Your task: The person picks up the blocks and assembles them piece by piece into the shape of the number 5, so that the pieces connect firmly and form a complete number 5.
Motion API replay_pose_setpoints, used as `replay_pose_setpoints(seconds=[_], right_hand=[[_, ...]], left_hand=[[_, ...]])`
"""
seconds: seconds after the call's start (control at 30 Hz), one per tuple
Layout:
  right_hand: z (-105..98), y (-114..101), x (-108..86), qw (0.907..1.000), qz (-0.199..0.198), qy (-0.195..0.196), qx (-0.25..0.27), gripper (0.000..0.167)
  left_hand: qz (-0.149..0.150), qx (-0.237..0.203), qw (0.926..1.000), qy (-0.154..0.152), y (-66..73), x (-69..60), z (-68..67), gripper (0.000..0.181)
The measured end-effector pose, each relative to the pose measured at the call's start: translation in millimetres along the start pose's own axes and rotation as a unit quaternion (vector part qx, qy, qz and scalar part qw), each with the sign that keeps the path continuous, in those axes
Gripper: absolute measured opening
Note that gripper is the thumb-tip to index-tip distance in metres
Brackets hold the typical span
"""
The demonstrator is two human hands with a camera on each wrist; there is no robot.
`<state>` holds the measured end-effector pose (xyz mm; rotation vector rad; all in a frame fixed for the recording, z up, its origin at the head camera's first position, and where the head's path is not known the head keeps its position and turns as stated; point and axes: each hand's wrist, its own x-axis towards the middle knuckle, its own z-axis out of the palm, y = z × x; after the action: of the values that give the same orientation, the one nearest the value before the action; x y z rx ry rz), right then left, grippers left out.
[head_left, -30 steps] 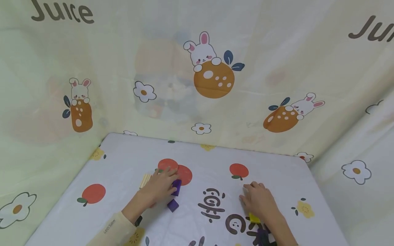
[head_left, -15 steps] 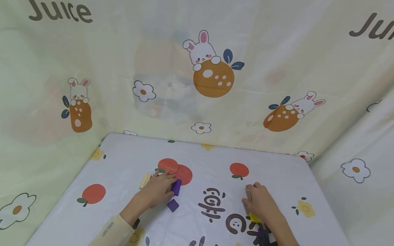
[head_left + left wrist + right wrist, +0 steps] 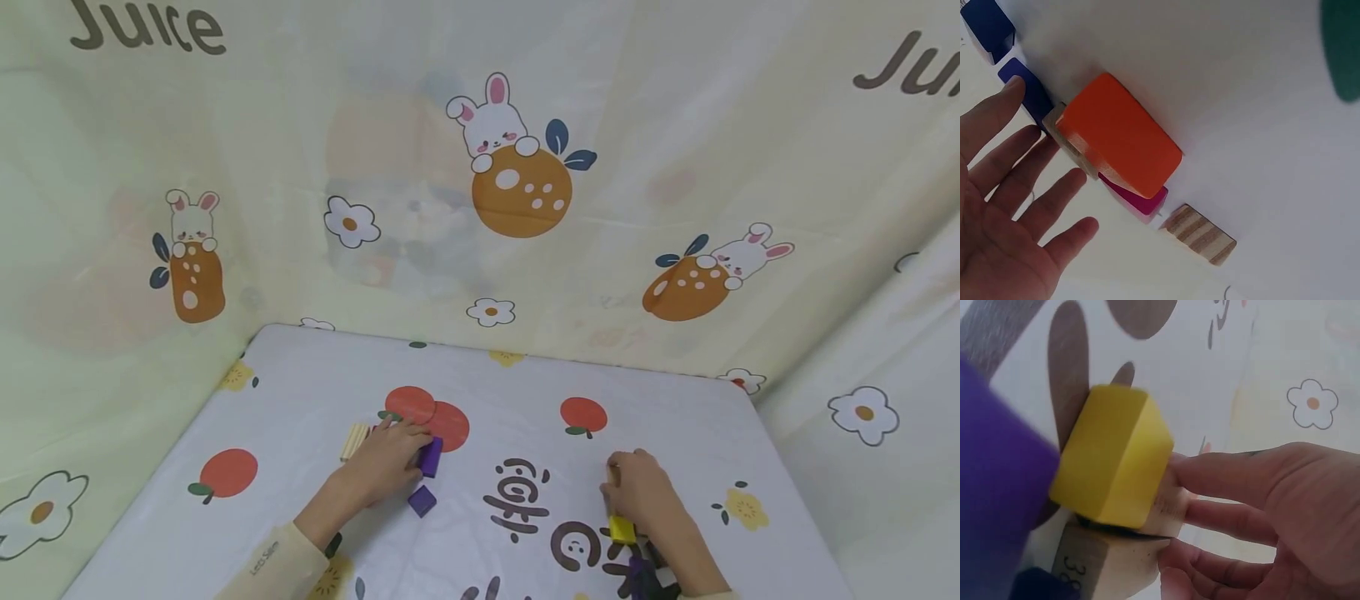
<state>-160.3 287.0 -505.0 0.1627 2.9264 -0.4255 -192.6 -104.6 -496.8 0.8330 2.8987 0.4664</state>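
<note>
In the head view, my left hand (image 3: 382, 465) lies over a row of blocks at the left, beside a purple block (image 3: 431, 457). The left wrist view shows its fingers fairly straight, the thumb on a blue-purple block (image 3: 1025, 90). Near them are an orange block (image 3: 1122, 134), a plain wooden block (image 3: 1072, 147) and a pink block (image 3: 1135, 199). At the right, my right hand (image 3: 647, 493) pinches a plain wooden block (image 3: 1169, 503) between thumb and fingers. That block sits right behind a yellow block (image 3: 1110, 456), which hides part of it.
A second purple block (image 3: 422, 502) lies apart near the left hand. Striped wood (image 3: 354, 442) stands left of that hand. Next to the right hand are a numbered wooden block (image 3: 1110, 559) and a large purple block (image 3: 997, 487). A patterned cloth wall (image 3: 420, 275) rises behind the table.
My right hand has shifted slightly rightward, its thumb and fingers closing in on the wooden block behind the yellow one. My left hand's fingers have lowered a little and then stayed nearly still.
</note>
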Motion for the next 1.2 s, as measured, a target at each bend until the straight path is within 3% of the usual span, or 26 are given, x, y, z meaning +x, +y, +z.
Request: replay_pose_setpoints(seconds=[0.17,0.43,0.63,0.8,0.9,1.03,1.2], right_hand=[[0,4,3.3,0.9998,-0.001,-0.002,0.020,0.040],[0,-1,4.0,0.9993,0.006,0.003,0.038,0.039],[-3,-9,7.8,0.9986,-0.019,0.028,0.041,0.035],[-11,-24,14.7,0.9955,-0.076,0.042,0.036,0.022],[-14,-34,17.9,0.9898,-0.132,0.049,0.021,0.019],[-14,-50,21.9,0.9798,-0.196,0.038,0.004,0.027],[-1,-70,30.3,0.9741,-0.225,0.017,-0.005,0.033]], left_hand=[[0.000,-0.007,1.0000,-0.002,1.5,-0.2,-0.3,0.050],[0.009,0.032,0.9994,0.005,-2.9,3.1,4.9,0.048],[0.026,0.036,0.9988,0.022,-3.3,8.3,6.1,0.043],[0.043,0.030,0.9983,0.024,-1.2,16.1,6.1,0.043],[0.043,0.020,0.9987,0.019,5.1,21.4,5.2,0.045],[0.043,0.028,0.9985,0.018,15.5,31.0,7.1,0.045],[0.054,0.066,0.9962,0.020,25.9,37.6,13.8,0.047]])
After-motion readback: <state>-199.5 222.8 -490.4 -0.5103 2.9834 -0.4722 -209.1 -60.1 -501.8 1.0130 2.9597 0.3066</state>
